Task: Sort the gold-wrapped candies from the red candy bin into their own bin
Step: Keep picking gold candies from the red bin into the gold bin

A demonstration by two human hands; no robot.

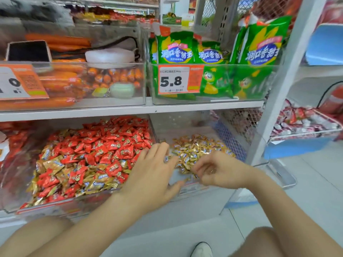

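Observation:
On the lower shelf, the left clear bin (55, 204) holds red candies (111, 145), with gold-wrapped candies (53, 164) mixed in along its front and left. The right clear bin (185, 123) holds a pile of gold candies (196, 147) only. My left hand (154, 173) lies palm down with its fingers spread over the divider between the two bins; a gold wrapper shows at its fingertips. My right hand (217, 169) hovers over the front of the gold pile, fingers curled, tips touching the candies. Whether it grips any is hidden.
The upper shelf carries a clear bin of orange sausages (70, 80) and one of green snack bags (213, 58) with a 5.8 price tag (173, 79). A white shelf post (278, 89) rises at right, with a wire basket of red-white packets (304, 123) beyond. My knees and a shoe (202, 250) are below.

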